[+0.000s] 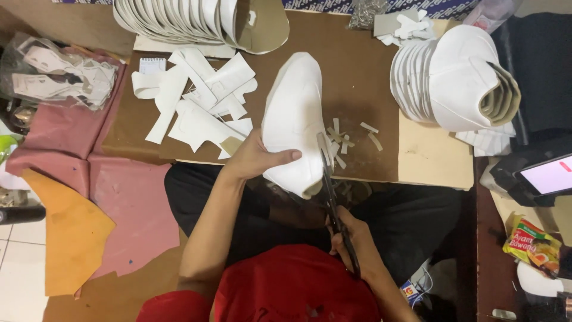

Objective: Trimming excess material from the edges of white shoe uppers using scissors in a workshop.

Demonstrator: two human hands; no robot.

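Two stacks (196, 21) (459, 77), scraps (348, 140) beside scissors (330, 191)

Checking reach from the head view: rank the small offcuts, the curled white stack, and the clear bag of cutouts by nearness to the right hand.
From the right hand:
1. Small offcuts, just above it on the board.
2. Curled white stack, upper right.
3. Clear bag of cutouts, far left.

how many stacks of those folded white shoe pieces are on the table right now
2. One stack lies along the table's top edge at upper left; the other stack sits at the right. The frame edge cuts off the top one, so more may be hidden.
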